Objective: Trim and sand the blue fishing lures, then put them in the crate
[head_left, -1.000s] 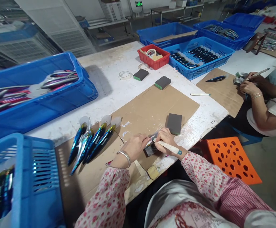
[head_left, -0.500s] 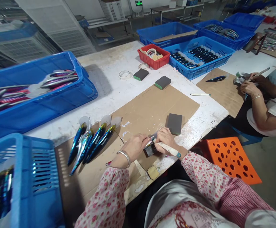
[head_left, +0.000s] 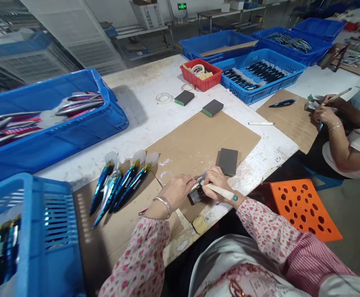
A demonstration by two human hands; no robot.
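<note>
My left hand (head_left: 175, 192) is closed around a fishing lure whose pink tip (head_left: 142, 213) pokes out by my wrist; most of its body is hidden under the hand. In my right hand (head_left: 214, 180) is a slim tool with a white handle (head_left: 221, 192), its working end against the lure's front between both hands. Beneath the fingers sits a small dark block (head_left: 194, 198) at the table's near edge. Several shiny blue-black lures (head_left: 125, 185) with round clear lips lie to the left on cardboard. A dark sanding block (head_left: 228, 161) rests just beyond my right hand.
Blue bins (head_left: 121, 119) and a blue basket (head_left: 54, 255) with lures flank the left. Farther back are a red box (head_left: 206, 84), tape roll (head_left: 163, 98), two green-sided blocks (head_left: 212, 108) and a basket of dark lures (head_left: 252, 97). A co-worker's hands (head_left: 328, 113) work at right beside an orange stool (head_left: 305, 210).
The far end of the white handle has swung slightly upward in my right hand. Both hands stay in nearly the same place, and the view has shifted very slightly.
</note>
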